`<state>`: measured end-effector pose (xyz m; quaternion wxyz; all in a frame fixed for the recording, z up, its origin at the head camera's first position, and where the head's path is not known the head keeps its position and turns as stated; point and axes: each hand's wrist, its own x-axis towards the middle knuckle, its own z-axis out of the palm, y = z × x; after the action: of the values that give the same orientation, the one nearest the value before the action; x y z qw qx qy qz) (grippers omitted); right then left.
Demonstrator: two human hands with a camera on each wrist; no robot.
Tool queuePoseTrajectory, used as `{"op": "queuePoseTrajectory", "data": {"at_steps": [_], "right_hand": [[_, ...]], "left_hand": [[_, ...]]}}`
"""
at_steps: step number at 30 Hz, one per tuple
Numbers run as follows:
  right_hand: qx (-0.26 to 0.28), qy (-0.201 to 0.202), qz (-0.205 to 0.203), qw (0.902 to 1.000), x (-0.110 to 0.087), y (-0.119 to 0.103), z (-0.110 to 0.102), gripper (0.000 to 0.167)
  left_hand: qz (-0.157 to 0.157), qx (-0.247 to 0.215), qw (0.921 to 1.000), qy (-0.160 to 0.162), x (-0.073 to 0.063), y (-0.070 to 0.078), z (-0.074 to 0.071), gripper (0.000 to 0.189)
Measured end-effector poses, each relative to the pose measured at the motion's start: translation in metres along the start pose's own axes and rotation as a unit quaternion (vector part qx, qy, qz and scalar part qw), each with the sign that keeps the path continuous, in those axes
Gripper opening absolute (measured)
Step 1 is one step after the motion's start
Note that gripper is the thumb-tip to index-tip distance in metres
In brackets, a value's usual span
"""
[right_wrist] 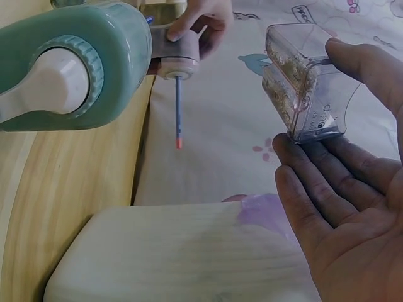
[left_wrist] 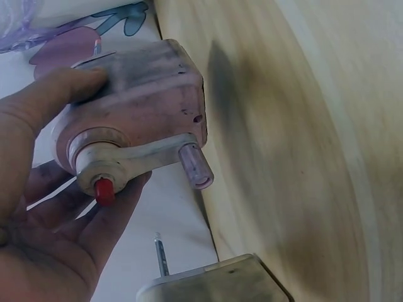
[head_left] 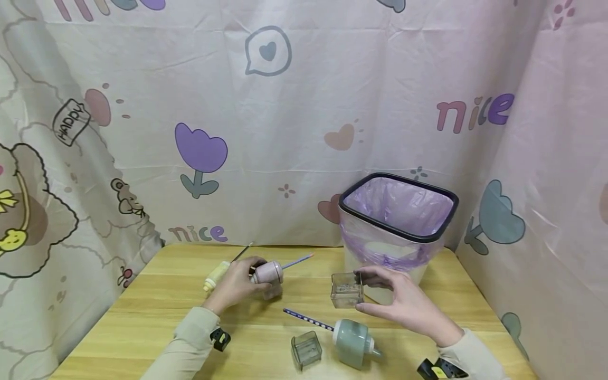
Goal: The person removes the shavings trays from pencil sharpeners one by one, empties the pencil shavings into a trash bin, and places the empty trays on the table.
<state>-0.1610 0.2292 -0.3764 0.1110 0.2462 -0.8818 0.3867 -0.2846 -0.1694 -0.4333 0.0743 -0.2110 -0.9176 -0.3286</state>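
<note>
My left hand [head_left: 237, 282] grips a pink hand-crank pencil sharpener [left_wrist: 145, 100], held tilted over the table with a blue pencil [head_left: 296, 261] sticking out of it. Its crank and red knob face the left wrist camera. Between thumb and fingers, my right hand [head_left: 404, 298] holds a clear shavings drawer [right_wrist: 308, 85] with shavings clinging inside. Below that hand a green sharpener [head_left: 351, 342] lies on its side, a dark blue dotted pencil [head_left: 309, 319] in it. Left of it sits another clear drawer [head_left: 306, 349].
A yellow sharpener [head_left: 217, 274] with a dark pencil [head_left: 242, 252] lies beyond my left hand. At the back right of the wooden table [head_left: 119, 327] stands a white bin [head_left: 418, 274] with a black rim and purple bag. A printed curtain [head_left: 285, 105] hangs behind.
</note>
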Motion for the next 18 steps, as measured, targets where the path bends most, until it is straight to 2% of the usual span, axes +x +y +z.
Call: {"op": "queuePoseTrajectory", "data": {"at_steps": [6, 11, 18], "right_hand": [[-0.004, 0.012, 0.0, 0.9999, -0.003, 0.0, -0.004, 0.06], [0.001, 0.023, -0.001, 0.9997, -0.004, -0.002, -0.008, 0.06], [-0.006, 0.029, 0.0, 0.9996, -0.006, -0.004, -0.014, 0.059]], "left_hand": [[0.003, 0.016, 0.9999, 0.005, 0.0, -0.005, 0.004, 0.058], [-0.011, 0.019, 0.9998, 0.004, 0.0, -0.008, 0.005, 0.057], [-0.014, 0.024, 0.9996, 0.006, 0.0, -0.01, 0.007, 0.056]]}}
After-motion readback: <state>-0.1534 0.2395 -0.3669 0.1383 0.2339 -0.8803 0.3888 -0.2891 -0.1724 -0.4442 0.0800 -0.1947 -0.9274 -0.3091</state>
